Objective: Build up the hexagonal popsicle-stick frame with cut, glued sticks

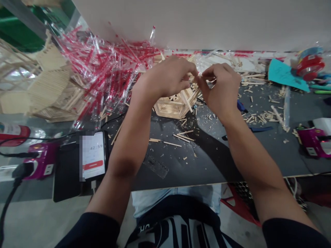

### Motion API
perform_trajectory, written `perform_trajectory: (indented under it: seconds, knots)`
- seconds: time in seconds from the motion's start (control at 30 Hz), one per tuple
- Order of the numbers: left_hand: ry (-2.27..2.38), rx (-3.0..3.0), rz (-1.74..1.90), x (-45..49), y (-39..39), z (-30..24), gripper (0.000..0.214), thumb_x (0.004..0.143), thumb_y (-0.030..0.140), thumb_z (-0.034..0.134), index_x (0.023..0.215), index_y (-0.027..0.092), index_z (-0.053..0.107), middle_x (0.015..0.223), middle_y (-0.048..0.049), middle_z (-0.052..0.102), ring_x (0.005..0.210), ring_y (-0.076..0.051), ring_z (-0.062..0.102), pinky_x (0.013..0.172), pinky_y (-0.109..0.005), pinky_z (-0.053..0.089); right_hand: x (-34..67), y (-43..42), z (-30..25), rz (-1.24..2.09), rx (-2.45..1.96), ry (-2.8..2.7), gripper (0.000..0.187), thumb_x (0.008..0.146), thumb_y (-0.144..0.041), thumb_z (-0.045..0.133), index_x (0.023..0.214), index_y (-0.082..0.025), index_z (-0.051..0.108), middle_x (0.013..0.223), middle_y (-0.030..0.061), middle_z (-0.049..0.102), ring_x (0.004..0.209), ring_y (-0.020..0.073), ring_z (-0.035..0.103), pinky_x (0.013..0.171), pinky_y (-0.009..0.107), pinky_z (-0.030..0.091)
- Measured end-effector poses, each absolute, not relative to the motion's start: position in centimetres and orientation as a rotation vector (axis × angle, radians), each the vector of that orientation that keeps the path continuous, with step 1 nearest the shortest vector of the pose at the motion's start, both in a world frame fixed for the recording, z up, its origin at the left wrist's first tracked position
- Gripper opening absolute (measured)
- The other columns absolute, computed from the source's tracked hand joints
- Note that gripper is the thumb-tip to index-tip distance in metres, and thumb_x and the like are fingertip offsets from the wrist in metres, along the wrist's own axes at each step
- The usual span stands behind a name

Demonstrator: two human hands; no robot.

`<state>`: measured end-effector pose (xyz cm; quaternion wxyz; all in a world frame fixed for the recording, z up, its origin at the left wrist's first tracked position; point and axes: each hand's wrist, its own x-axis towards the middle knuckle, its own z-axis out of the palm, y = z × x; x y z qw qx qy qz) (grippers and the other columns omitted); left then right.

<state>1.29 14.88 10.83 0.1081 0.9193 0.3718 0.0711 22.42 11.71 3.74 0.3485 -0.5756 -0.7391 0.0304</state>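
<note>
Left hand [165,77]: curled nearly shut, fingertips pinched in toward the other hand – whatever it holds is hidden.
Right hand [222,90]: just as curled, fingertips meeting the left's; cannot tell what it has hold of.
Stick model [173,109]: six-sided, built of flat wooden sticks, sitting on the dark mat [170,165] just below the hands, its long axis running side to side.
Slanted stick [187,102]: leaning on the model, lower end pointing down and right – toward the person.
Nearby: phone [94,155] left of the model; plastic-wrapped red straws [103,65] behind it.

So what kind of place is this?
Probably a craft workbench: a hexagonal wooden-stick model sits on it, cut stick scraps lie scattered around, and a heap of red-striped clear plastic is piled behind.
</note>
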Motion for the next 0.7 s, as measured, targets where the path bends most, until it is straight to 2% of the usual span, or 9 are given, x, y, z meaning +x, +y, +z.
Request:
perform_trajectory:
  seconds: [0.13,0.27,0.37,0.47,0.57,0.7]
  knots:
    - [1.135,2.654,0.236,1.4,15.1,10.7,0.043,0.095,0.032,0.060,0.134,0.034,0.077,0.123,-0.0039,0.085,0.127,-0.033,0.071,0.119,-0.047,0.049,22.2,11.4,4.3,0.127,-1.518,-1.939,0.024,0.104,-0.051,0.062,0.121,-0.038,0.072,0.119,0.0135,0.077,0.117,0.0412,0.065,0.104,0.065,0.050]
    - [1.154,2.647,0.216,1.5,14.9,10.9,0.046,0.094,0.034,0.059,0.136,0.037,0.077,0.123,-0.0026,0.084,0.126,-0.034,0.072,0.118,-0.050,0.051,22.1,11.6,4.3,0.108,-1.510,-1.923,0.021,0.106,-0.049,0.058,0.110,-0.034,0.072,0.115,0.0155,0.076,0.112,0.0386,0.068,0.100,0.061,0.053]
    - [1.148,2.643,0.209,1.5,14.7,11.0,0.045,0.095,0.035,0.058,0.134,0.035,0.078,0.123,-0.0051,0.084,0.123,-0.035,0.073,0.115,-0.050,0.052,22.3,11.9,4.0,0.118,-1.485,-1.900,0.016,0.103,-0.045,0.063,0.103,-0.032,0.072,0.111,0.0155,0.077,0.107,0.0374,0.071,0.096,0.059,0.056]
    - [1.132,2.643,0.220,1.5,14.6,10.9,0.044,0.096,0.034,0.058,0.134,0.033,0.079,0.125,-0.0067,0.084,0.124,-0.036,0.073,0.113,-0.049,0.052,22.5,12.1,3.8,0.160,-1.476,-1.912,0.016,0.102,-0.046,0.065,0.103,-0.032,0.074,0.112,0.0138,0.079,0.108,0.0380,0.071,0.099,0.060,0.055]
    - [1.160,2.664,0.199,1.5,14.6,10.8,0.048,0.098,0.029,0.058,0.142,0.030,0.076,0.129,-0.0074,0.084,0.125,-0.034,0.074,0.113,-0.047,0.053,22.7,12.1,4.0,0.224,-1.485,-1.924,0.017,0.102,-0.043,0.063,0.107,-0.031,0.076,0.113,0.0135,0.081,0.107,0.0376,0.074,0.099,0.059,0.056]
    - [1.155,2.697,0.171,1.6,14.4,11.1,0.051,0.100,0.020,0.054,0.149,0.015,0.072,0.134,-0.0137,0.082,0.130,-0.033,0.073,0.115,-0.044,0.052,23.2,12.2,4.6,0.230,-1.497,-1.929,0.020,0.095,-0.035,0.069,0.113,-0.028,0.077,0.119,0.0152,0.083,0.107,0.0375,0.077,0.100,0.058,0.057]
